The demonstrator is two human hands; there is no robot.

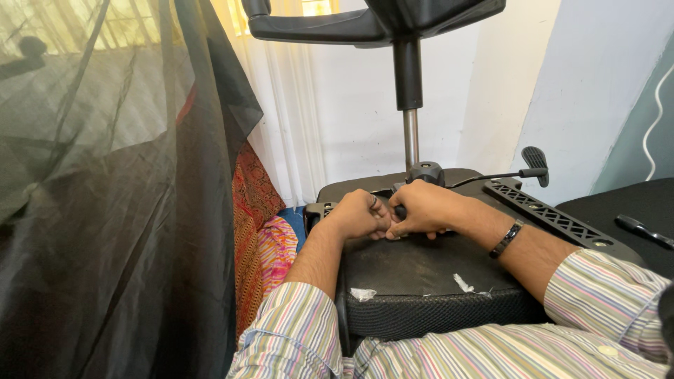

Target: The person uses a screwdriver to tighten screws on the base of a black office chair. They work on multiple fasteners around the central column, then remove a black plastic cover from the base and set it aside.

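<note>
Head view: an upturned office chair seat (421, 270) lies across the person's lap, underside up, so its mechanism faces them. Both hands meet at the seat's 12 o'clock edge. The left hand (358, 216) and right hand (421, 208) are curled together around a small part I cannot make out. The gas column (410, 126) rises just behind, and a lever (516, 172) juts toward 2 o'clock.

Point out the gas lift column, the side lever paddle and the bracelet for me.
gas lift column (411, 137), head view, on the shiny lower shaft.
lever paddle (536, 158), head view, on its flat black grip.
bracelet (507, 238), head view, on the dark band.
</note>
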